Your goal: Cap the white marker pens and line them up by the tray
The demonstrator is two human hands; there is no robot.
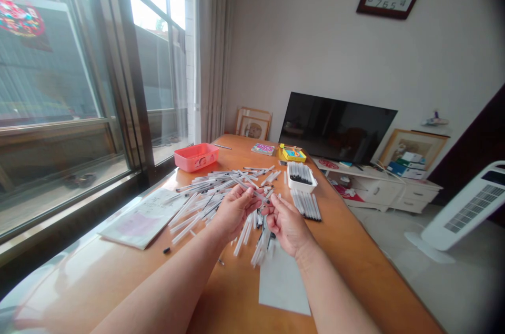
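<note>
Between my hands, over the middle of the table, is a clear-barrelled pen (257,193) with a dark end. My left hand (235,210) is closed around its barrel. The fingers of my right hand (287,224) pinch together at its dark end; a small part there may be hidden by the fingertips. Beneath and beyond both hands spreads a loose pile of clear pen barrels (213,182), mixed with dark pieces. Finished-looking pens (306,205) lie side by side in a row to the right. Behind them a white box (311,186) holds several upright-leaning pens with black ends.
A pink plastic box (193,161) stands at the back left. A notebook (136,221) and a small black cap (166,251) lie left. White paper (284,286) lies under my right forearm. Farther back are a booklet (262,149) and a yellow box (292,154).
</note>
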